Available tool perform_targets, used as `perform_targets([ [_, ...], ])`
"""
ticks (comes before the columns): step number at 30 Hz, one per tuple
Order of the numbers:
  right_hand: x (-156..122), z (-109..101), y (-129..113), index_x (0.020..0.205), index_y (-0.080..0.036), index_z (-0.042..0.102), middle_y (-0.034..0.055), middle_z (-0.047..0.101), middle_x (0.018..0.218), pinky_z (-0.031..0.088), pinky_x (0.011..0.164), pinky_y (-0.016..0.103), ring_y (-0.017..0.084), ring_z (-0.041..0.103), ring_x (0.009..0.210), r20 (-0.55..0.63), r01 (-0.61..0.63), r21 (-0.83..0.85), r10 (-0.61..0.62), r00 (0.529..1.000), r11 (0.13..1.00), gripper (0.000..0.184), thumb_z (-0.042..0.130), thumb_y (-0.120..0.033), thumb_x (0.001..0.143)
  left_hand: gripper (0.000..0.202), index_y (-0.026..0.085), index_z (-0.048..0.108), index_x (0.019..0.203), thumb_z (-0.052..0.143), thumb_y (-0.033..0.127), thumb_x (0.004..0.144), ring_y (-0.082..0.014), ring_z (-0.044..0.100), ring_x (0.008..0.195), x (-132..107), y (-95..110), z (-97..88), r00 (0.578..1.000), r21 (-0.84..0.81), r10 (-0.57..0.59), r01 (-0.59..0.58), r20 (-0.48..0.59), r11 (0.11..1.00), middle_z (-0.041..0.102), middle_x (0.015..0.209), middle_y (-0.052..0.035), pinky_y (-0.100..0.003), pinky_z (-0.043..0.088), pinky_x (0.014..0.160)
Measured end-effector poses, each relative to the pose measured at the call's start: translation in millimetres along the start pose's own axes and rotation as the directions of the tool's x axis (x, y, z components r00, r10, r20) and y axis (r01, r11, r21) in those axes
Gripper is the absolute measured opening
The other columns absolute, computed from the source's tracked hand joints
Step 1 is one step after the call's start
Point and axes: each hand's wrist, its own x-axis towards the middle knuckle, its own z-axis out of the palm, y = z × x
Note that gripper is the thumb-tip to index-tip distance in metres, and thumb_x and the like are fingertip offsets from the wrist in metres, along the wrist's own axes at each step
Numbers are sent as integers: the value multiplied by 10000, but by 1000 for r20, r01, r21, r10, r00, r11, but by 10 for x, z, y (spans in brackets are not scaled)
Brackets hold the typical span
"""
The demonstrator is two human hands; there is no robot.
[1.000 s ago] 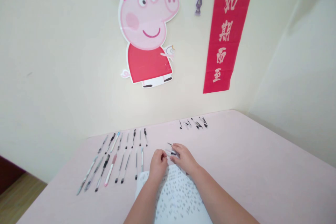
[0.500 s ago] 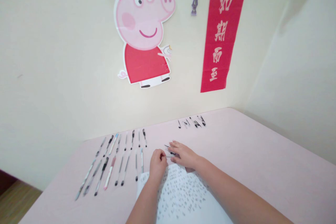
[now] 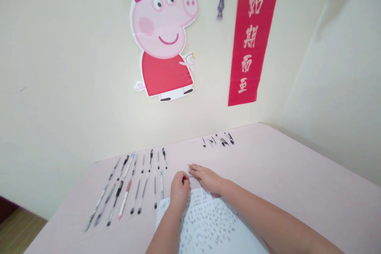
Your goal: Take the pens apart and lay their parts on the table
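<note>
My left hand is closed in a pinch just above the top edge of the written sheet. A thin, pale pen barrel shows between my two hands, its near end at my left fingertips. To its right, my right hand reaches over the table with fingers stretched out and close together. Beneath those fingers, a small dark tip pokes out; whatever else lies under the palm is hidden. Both forearms cross the paper.
Two rows of pens and refills lie on the pink tabletop to the left. Small black pen parts are grouped near the back edge. On the wall hang a cartoon pig cutout and a red banner.
The fingers of my right hand have come down and closer together, covering the dark pen parts that showed beneath them. My left hand keeps its pinch in nearly the same spot.
</note>
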Motion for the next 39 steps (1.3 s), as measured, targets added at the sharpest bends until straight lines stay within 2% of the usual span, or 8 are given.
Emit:
perform_targets([
  [8, 173, 142, 131, 1273, -169, 481, 75, 348, 1411, 215, 1093, 357, 177, 328, 1296, -73, -79, 25, 81, 994, 997, 451, 394, -99, 836, 160, 204, 474, 626, 387, 70, 619, -158, 502, 672, -5, 33, -14, 999, 24, -24, 23, 21, 999, 503, 640, 10, -259, 379, 640],
  [14, 387, 126, 232, 1258, -168, 498, 60, 352, 1409, 204, 1091, 342, 170, 339, 1290, -141, -173, 39, 177, 974, 984, 473, 366, -61, 816, 163, 202, 476, 614, 378, 73, 633, -160, 507, 689, -13, 61, -22, 998, 17, 8, -9, 58, 1000, 513, 672, -3, -262, 376, 646],
  [20, 673, 108, 343, 1282, -154, 470, 59, 342, 1418, 191, 1092, 327, 152, 330, 1294, -241, -375, -4, 363, 900, 927, 556, 324, 10, 771, 174, 201, 482, 614, 373, 66, 629, -158, 507, 686, 3, 13, 0, 997, 25, 2, -4, 75, 1000, 513, 666, -2, -263, 376, 652],
  [27, 990, 104, 498, 1291, -88, 455, 129, 304, 1432, 214, 1082, 359, 205, 311, 1305, -320, -517, 14, 494, 808, 856, 551, 288, 29, 778, 177, 200, 480, 630, 367, 65, 647, -150, 515, 679, -4, -1, 7, 996, 18, -16, 14, 87, 1000, 518, 683, -3, -252, 381, 627],
  [31, 1128, 133, 575, 1302, -66, 435, 154, 259, 1444, 218, 1079, 394, 235, 307, 1306, -355, -564, 43, 540, 763, 825, 559, 288, 35, 772, 184, 202, 471, 633, 358, 57, 645, -148, 515, 660, -9, 20, 2, 995, 21, -33, 31, 93, 999, 510, 675, 1, -252, 384, 615],
  [39, 1295, 181, 711, 1311, -80, 427, 156, 268, 1442, 219, 1077, 419, 258, 312, 1302, -378, -605, 90, 590, 714, 791, 552, 320, 6, 776, 178, 206, 472, 639, 371, 60, 656, -147, 532, 670, -7, -27, 26, 992, -5, -55, 56, 113, 998, 503, 682, 5, -249, 402, 612],
])
